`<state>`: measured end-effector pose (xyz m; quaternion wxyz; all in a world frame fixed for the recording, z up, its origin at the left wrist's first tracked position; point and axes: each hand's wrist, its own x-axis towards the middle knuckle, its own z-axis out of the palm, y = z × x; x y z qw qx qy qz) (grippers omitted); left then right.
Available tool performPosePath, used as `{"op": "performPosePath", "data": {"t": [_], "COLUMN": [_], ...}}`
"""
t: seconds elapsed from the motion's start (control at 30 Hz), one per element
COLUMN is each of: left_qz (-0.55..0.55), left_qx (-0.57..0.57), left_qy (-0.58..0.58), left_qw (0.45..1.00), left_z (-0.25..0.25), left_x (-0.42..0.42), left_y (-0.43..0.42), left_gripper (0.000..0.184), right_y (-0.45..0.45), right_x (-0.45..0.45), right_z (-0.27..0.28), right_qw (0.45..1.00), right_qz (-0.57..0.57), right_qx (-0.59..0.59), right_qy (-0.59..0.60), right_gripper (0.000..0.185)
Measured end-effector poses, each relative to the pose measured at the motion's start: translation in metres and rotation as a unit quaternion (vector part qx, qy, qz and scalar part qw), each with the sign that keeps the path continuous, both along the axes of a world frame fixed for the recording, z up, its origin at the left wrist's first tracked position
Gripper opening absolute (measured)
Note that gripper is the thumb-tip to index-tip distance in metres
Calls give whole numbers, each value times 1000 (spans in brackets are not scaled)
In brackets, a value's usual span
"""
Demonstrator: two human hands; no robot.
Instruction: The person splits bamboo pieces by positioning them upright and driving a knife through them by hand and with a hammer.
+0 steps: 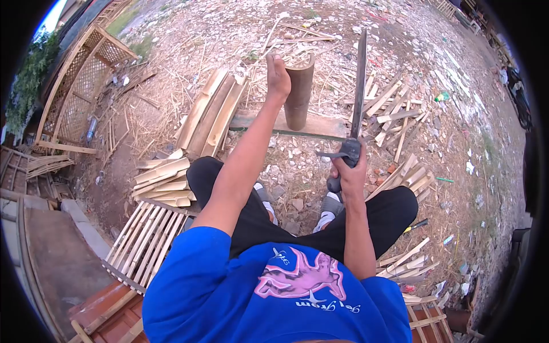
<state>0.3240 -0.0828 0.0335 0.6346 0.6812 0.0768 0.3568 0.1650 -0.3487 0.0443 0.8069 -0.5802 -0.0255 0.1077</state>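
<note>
A split length of brown bamboo stands on end on a wooden board lying on the ground. My left hand is closed on the bamboo's upper left edge, with some of its fingers hidden. In my right hand is a machete, its dark handle wrapped by my fingers. The long blade points up and away, to the right of the bamboo and apart from it.
Split bamboo pieces lie left of the board, with more stacked by my left knee. Bamboo strips are scattered at right. A slatted bamboo rack stands at lower left, and a lattice frame farther off. A yellow-and-black tool lies near my right knee.
</note>
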Motion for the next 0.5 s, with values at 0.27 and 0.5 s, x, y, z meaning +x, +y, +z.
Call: {"op": "performPosePath", "data": {"t": [0.27,0.5], "left_qz": [20,33], "left_qx": [18,19], "left_qy": [37,83], "left_qw": [999,996], "left_z": [8,8], "left_x": [-14,-21], "left_y": [-15,-19], "left_gripper": [62,68], "right_y": [69,81], "right_x": [22,32], "right_z": [16,6], "right_qw": [987,963], "right_qz": [6,2], "right_qx": [-125,-221], "right_qy": [-101,-154], "right_gripper": [50,51]}}
